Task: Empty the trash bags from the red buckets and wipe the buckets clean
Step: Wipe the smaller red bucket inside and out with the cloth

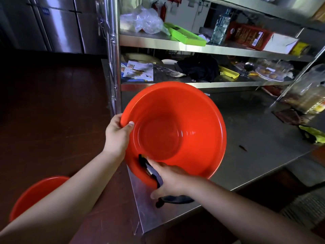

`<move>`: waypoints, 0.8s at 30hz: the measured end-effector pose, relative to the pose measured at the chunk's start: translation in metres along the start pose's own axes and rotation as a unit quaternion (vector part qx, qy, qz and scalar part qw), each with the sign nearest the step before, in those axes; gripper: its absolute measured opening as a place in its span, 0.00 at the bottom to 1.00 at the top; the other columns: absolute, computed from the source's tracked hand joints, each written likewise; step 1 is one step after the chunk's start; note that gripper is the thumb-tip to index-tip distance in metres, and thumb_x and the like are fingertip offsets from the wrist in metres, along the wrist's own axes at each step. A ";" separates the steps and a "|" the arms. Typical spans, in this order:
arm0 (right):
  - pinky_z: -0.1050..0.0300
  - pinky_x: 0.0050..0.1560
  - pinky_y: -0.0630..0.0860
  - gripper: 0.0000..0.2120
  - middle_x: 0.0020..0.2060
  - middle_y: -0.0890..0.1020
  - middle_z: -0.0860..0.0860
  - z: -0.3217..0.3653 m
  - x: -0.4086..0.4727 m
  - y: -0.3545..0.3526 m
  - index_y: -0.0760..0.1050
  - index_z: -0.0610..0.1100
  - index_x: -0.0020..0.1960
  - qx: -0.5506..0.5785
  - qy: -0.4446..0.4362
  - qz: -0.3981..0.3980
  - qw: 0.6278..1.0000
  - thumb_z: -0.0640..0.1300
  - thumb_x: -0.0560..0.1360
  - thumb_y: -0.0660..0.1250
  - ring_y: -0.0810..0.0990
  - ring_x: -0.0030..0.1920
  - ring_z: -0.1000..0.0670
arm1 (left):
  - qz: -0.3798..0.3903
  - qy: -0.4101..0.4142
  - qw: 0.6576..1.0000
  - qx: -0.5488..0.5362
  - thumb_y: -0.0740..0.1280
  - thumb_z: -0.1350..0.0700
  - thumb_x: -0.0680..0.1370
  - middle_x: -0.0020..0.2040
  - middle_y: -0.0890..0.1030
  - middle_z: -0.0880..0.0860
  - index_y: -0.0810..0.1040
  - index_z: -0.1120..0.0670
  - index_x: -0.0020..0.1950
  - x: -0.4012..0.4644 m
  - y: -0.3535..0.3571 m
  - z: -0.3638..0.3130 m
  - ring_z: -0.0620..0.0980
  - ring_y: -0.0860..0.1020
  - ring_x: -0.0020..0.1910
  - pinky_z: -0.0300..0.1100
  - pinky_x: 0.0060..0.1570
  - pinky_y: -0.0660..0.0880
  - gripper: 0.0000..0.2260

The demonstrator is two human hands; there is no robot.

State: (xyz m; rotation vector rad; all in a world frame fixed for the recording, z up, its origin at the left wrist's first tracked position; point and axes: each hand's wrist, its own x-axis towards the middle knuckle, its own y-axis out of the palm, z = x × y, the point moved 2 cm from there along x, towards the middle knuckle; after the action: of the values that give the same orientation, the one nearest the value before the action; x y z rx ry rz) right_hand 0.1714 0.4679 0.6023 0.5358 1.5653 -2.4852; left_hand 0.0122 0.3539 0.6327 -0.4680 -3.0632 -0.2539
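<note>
Left grip (118, 133) on bucket (175, 131) rim

You see a glossy, smooth red plastic bucket (173, 131), a dark cloth (158, 175) at its six o'clock, and a brushed metal table (255, 138).

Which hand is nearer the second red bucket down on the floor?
Left. The left hand grips the held bucket's rim, on the floor bucket's side; the right hand is farther right.

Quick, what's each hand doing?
Left hand: grips the red bucket rim.
Right hand: holds a dark cloth against the bucket.
</note>
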 end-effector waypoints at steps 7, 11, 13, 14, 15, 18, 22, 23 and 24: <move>0.48 0.42 0.77 0.49 0.63 0.73 0.45 0.046 0.018 0.008 0.34 0.61 0.74 -0.048 -0.038 -0.270 0.961 0.53 0.70 0.69 0.80 0.48 0.36 | -0.069 0.000 0.998 -0.016 0.66 0.61 0.77 0.37 0.78 0.46 0.74 0.49 0.50 -0.006 0.006 -0.002 0.36 0.78 0.29 0.29 0.29 0.74 0.07; 0.51 0.35 0.75 0.42 0.53 0.78 0.48 0.023 0.006 0.012 0.50 0.55 0.75 -0.200 -0.027 -0.228 0.953 0.52 0.68 0.68 0.82 0.44 0.41 | -0.056 -0.009 0.998 0.019 0.67 0.61 0.76 0.44 0.80 0.50 0.75 0.53 0.55 0.009 -0.010 -0.003 0.47 0.79 0.43 0.42 0.47 0.77 0.09; 0.57 0.31 0.75 0.31 0.47 0.81 0.51 -0.002 -0.011 0.008 0.64 0.56 0.71 -0.307 -0.052 -0.246 0.918 0.48 0.68 0.63 0.83 0.38 0.46 | -0.026 -0.004 1.000 0.016 0.68 0.62 0.75 0.42 0.80 0.49 0.76 0.52 0.55 0.019 -0.020 -0.003 0.45 0.80 0.39 0.39 0.41 0.78 0.10; 0.59 0.30 0.76 0.27 0.44 0.82 0.52 -0.013 -0.019 0.003 0.71 0.55 0.66 -0.344 -0.064 -0.254 0.902 0.46 0.67 0.57 0.83 0.36 0.48 | -0.001 0.000 1.000 0.018 0.68 0.62 0.75 0.42 0.81 0.48 0.76 0.51 0.55 0.024 -0.024 -0.003 0.43 0.80 0.37 0.37 0.37 0.78 0.11; 0.61 0.31 0.77 0.26 0.42 0.83 0.52 -0.023 -0.025 -0.002 0.76 0.53 0.61 -0.374 -0.077 -0.258 0.888 0.44 0.66 0.53 0.83 0.35 0.49 | 0.028 0.004 0.999 0.020 0.68 0.62 0.75 0.42 0.81 0.48 0.76 0.51 0.56 0.028 -0.027 -0.005 0.41 0.81 0.36 0.35 0.34 0.77 0.12; 0.61 0.33 0.77 0.23 0.38 0.82 0.53 -0.040 -0.030 -0.006 0.79 0.53 0.57 -0.421 -0.080 -0.257 0.866 0.45 0.65 0.56 0.82 0.33 0.50 | 0.107 0.023 0.993 0.050 0.71 0.61 0.73 0.47 0.82 0.49 0.75 0.51 0.60 0.040 -0.025 -0.005 0.41 0.82 0.40 0.33 0.36 0.77 0.17; 0.60 0.33 0.77 0.20 0.38 0.82 0.51 -0.024 -0.019 0.012 0.78 0.53 0.57 -0.401 -0.069 -0.275 0.871 0.47 0.67 0.60 0.82 0.34 0.48 | 0.025 0.029 0.982 0.185 0.77 0.59 0.67 0.58 0.77 0.51 0.67 0.52 0.68 0.030 -0.023 0.014 0.45 0.78 0.53 0.40 0.50 0.77 0.33; 0.60 0.31 0.76 0.19 0.36 0.81 0.51 -0.016 -0.013 0.016 0.78 0.52 0.56 -0.386 -0.062 -0.287 0.875 0.47 0.67 0.60 0.82 0.34 0.48 | -0.023 0.011 0.977 0.210 0.78 0.60 0.65 0.62 0.74 0.56 0.65 0.55 0.69 0.017 -0.023 0.028 0.51 0.75 0.59 0.46 0.58 0.74 0.36; 0.60 0.30 0.75 0.18 0.34 0.80 0.52 -0.006 -0.007 0.018 0.78 0.52 0.56 -0.374 -0.052 -0.298 0.877 0.47 0.67 0.61 0.81 0.32 0.49 | -0.061 -0.023 0.975 0.212 0.78 0.61 0.64 0.63 0.71 0.60 0.64 0.58 0.69 0.001 -0.021 0.042 0.56 0.71 0.62 0.48 0.63 0.70 0.37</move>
State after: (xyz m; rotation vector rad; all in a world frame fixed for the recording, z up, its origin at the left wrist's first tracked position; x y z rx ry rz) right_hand 0.1846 0.4653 0.5873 -0.2370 2.7192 -1.8766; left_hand 0.0041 0.3411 0.5881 -0.2652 -3.0624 0.4072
